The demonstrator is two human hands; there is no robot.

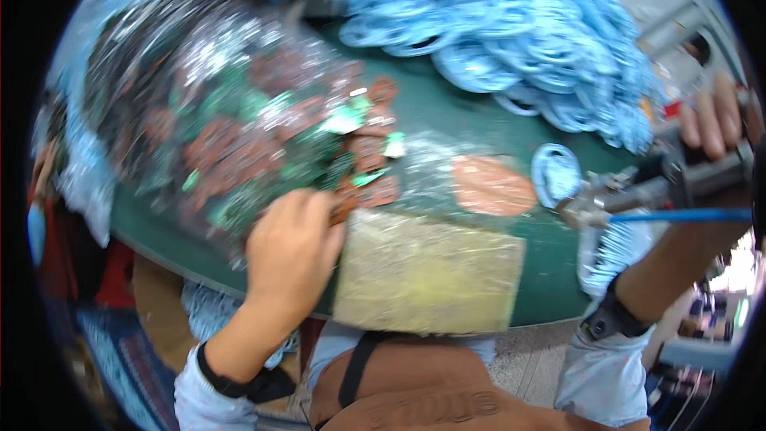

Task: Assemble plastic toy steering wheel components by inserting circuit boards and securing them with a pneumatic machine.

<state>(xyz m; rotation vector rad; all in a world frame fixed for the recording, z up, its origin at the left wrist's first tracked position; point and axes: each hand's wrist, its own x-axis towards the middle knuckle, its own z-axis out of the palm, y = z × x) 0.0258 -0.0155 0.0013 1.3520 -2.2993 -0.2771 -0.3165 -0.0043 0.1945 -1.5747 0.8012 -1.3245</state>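
Note:
My left hand (291, 241) is at the edge of a clear plastic bag (132, 72), its fingers closed on a small reddish-brown piece (345, 206). More flat brown pieces (369, 153) and bright green scraps (345, 118) spill from the bag beside it. My right hand (712, 121) is raised at the far right, fingers curled over a grey metal tool (678, 183) with a blue hose (678, 215) along it. Motion blur hides the tool's exact kind. Nearest my body lies a yellowish board (427, 275) with a shiny, film-like surface.
A large heap of light blue oval rings (511, 32) covers the back of the green table (550, 259). One blue oval piece (556, 175) lies apart, beside an orange-pink flat patch (493, 185) under clear film. More blue pieces in clear plastic (608, 259) lie near my right forearm.

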